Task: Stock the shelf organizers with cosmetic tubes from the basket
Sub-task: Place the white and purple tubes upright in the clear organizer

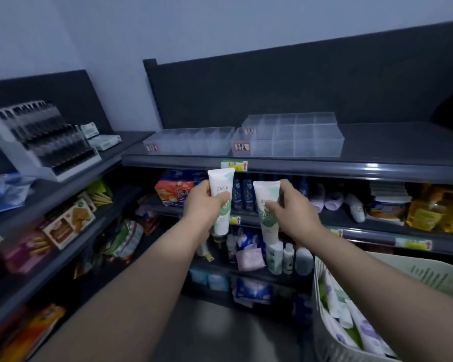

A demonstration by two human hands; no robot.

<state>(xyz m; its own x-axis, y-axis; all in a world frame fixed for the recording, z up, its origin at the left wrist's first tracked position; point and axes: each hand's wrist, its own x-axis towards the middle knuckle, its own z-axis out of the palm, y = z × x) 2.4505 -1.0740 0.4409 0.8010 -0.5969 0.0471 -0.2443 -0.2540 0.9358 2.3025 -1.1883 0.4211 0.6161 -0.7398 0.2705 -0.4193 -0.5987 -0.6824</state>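
My left hand (203, 202) grips a white and green cosmetic tube (221, 199), held upright just below the top shelf's front edge. My right hand (289, 205) grips a second white and green tube (267, 212) beside it, a little lower. On the top shelf stand two clear organizers: a low one (191, 142) to the left and a larger tiered one (296, 135) with several compartments to the right. I see nothing in either. The grey basket (392, 291) at the lower right holds several more tubes (351, 317).
The dark top shelf (298, 165) carries price tags on its front lip. Lower shelves hold bottles, tissue packs and oil jugs. A side shelf at the left holds a white display rack (39, 142), snack boxes and packets. The floor lies below my arms.
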